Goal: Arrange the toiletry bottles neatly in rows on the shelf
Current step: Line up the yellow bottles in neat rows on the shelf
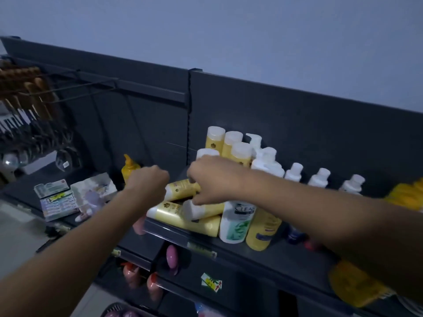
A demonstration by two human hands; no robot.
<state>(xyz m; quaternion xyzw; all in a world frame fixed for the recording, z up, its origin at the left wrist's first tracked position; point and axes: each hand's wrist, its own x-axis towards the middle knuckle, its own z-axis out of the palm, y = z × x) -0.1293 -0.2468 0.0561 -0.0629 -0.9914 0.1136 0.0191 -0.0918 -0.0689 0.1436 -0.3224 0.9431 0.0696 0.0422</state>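
Three pale yellow bottles lie tumbled at the left end of the dark shelf [229, 250]: an upper one [180, 189], a white-capped one [206, 211] and a long one [178, 217] at the front edge. My right hand [210, 179] reaches down from above, fingers curled around the upper lying bottle's base. My left hand [146, 184] is curled like a fist right beside that bottle's cap; its fingers are hidden. Behind stand upright yellow bottles [215, 139], white pump bottles [265, 165] and small white bottles [295, 172]. A white and green shampoo bottle [238, 223] and a yellow bottle [263, 229] stand in front.
A mustard-yellow bottle [129, 168] and small boxes [57, 202] sit on the neighbouring shelf to the left. Combs and brushes [27, 106] hang on hooks above it. Pink [171, 257] and orange [130, 273] bottles fill lower shelves. Yellow packs [407, 195] lie at the right.
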